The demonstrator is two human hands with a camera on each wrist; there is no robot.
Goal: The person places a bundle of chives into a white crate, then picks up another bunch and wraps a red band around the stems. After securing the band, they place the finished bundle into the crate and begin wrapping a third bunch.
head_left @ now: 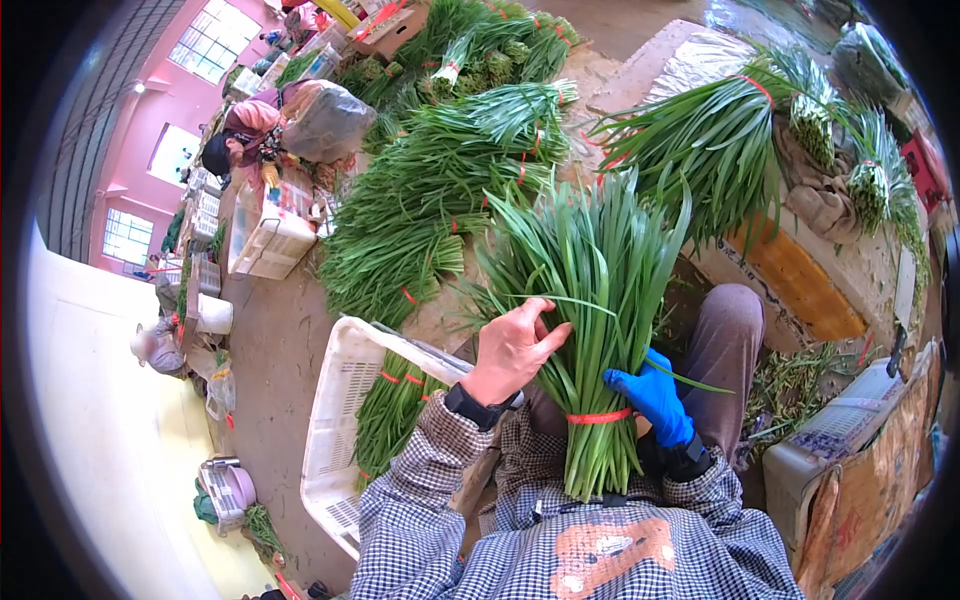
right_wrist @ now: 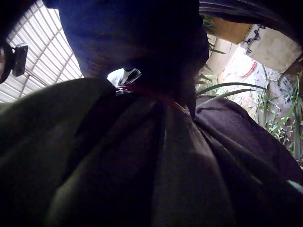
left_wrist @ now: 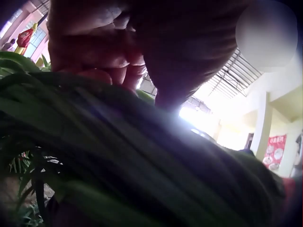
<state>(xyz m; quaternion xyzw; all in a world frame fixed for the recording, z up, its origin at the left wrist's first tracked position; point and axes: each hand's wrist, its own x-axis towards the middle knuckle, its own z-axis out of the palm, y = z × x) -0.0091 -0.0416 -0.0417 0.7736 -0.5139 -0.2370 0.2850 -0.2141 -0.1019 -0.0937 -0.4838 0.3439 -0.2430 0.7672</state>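
Observation:
A thick bunch of garlic chives (head_left: 590, 260) stands upright over the person's lap, leaves fanned at the top. A red band (head_left: 600, 416) circles its stalks low down. My right hand (head_left: 652, 398), in a blue glove, grips the bunch from the right just above the band; its thumb lies across the front. My bare left hand (head_left: 515, 345) is at the left side of the leaves, fingers bent and thumb pointing in; it pinches leaves there, and a stray blade crosses by the index finger. In the left wrist view, fingers and thumb come down onto the dark leaves (left_wrist: 118, 142).
A white plastic crate (head_left: 330, 420) with banded bunches stands at left. Many bunches (head_left: 430, 190) lie heaped on the floor ahead. More rest on a box (head_left: 690, 120) at right, near a knife (head_left: 903, 300). Another person (head_left: 265, 135) bends over a crate at far left.

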